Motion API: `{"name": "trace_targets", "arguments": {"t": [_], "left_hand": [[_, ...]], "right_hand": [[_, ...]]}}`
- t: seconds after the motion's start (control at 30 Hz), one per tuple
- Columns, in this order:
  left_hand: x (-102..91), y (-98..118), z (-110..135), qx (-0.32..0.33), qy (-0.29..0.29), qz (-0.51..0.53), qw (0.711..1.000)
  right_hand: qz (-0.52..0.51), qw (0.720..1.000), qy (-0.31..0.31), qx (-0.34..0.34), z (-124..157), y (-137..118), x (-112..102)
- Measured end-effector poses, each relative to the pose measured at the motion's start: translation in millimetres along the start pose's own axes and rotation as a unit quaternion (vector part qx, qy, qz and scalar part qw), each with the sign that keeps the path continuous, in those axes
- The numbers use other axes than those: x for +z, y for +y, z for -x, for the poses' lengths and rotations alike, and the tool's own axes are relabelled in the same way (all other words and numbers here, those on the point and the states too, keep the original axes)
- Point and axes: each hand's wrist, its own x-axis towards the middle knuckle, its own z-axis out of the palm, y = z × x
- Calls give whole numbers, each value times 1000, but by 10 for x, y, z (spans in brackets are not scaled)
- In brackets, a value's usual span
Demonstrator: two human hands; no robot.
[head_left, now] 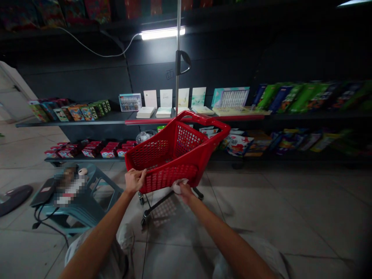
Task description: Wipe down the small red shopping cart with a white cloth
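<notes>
Your left hand (135, 180) curls over the cart (162, 153) rim, 9 o'clock. Your right hand (186, 192) pinches a cloth (176, 186) against its near wall, 6 o'clock. Stool (95, 176) at 8. Beyond, shelf (116, 118) boxes (72, 112), labels unreadable.

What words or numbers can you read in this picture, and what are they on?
None can be read.
Boxes on the left shelf: print too small.
Green packs on the right shelf: blurred.
Mark on the back wall: too faint.
Red shopping cart, gripped by the left hand, and white cloth in the right hand: no label shows.
</notes>
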Motion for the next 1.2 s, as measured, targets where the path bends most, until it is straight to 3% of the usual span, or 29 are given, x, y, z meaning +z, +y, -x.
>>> {"name": "trace_targets", "arguments": {"t": [0.1,0.17,0.23,0.3,0.33,0.4,0.47,0.53,0.6,0.7,0.8,0.93,1.07,1.2], "left_hand": [[-50,-102,-40,6,-2,18,1000],[-87,-188,-67,5,-8,32,999],[-126,-286,-85,-3,-22,49,999],[-168,-388,-92,-7,-42,64,997],[-190,-436,-92,-8,-51,68,996],[-231,-523,-88,-4,-63,68,996],[-265,-586,-86,13,-69,56,996],[-287,-619,-88,30,-64,22,997],[-298,-618,-93,27,-33,-33,999],[-304,-533,-106,2,42,-101,994],[-297,-334,-126,5,76,-93,993],[-235,75,-116,50,46,-23,997],[-119,509,-26,104,-3,33,994],[-85,880,14,131,-11,54,990]], "right_hand": [[23,999,23,-40,115,-452,-145],[88,977,38,-193,265,-929,-373],[156,904,98,-386,426,-1474,-674],[233,792,164,-540,523,-1998,-988],[276,744,181,-581,530,-2226,-1129],[366,673,187,-614,467,-2572,-1347],[470,623,131,-611,365,-2756,-1460],[559,580,74,-588,314,-2803,-1470],[612,549,64,-566,363,-2770,-1407],[646,524,90,-548,575,-2684,-1271],[663,507,86,-544,794,-2621,-1174],[672,504,54,-540,964,-2583,-1109],[683,522,10,-510,1116,-2594,-1031],[677,539,-63,-497,1380,-2610,-948]]}}
